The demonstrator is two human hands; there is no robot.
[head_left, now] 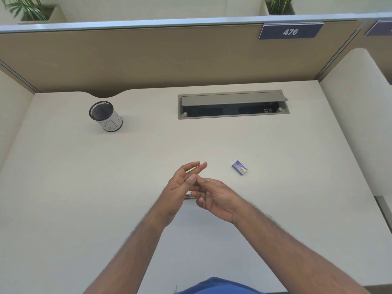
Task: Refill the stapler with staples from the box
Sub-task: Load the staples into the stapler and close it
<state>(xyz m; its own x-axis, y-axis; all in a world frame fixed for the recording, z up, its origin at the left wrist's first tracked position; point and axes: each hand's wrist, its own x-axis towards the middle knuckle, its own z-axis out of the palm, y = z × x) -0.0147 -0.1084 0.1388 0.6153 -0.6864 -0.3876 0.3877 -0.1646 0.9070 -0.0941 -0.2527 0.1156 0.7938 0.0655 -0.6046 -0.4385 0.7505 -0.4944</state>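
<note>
— Where are we?
— Our left hand (182, 181) and right hand (212, 193) meet at table (84, 209) centre, fingers loosely curled; what they pinch, we cannot tell. A metal sliver (187, 196) shows beneath, maybe the stapler.
— And the staple box (240, 168)?
— At two o'clock, closed. Probably we open it next.

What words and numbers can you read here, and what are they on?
"476": white number on the blue sign on the partition wall.
"BIN": hand-drawn letters, seen sideways, on the white paper round the mesh cup.
Staple box: there is print on its blue top, too small and blurred to read.
Second blue sign at the right edge: cut off, nothing readable.
</note>
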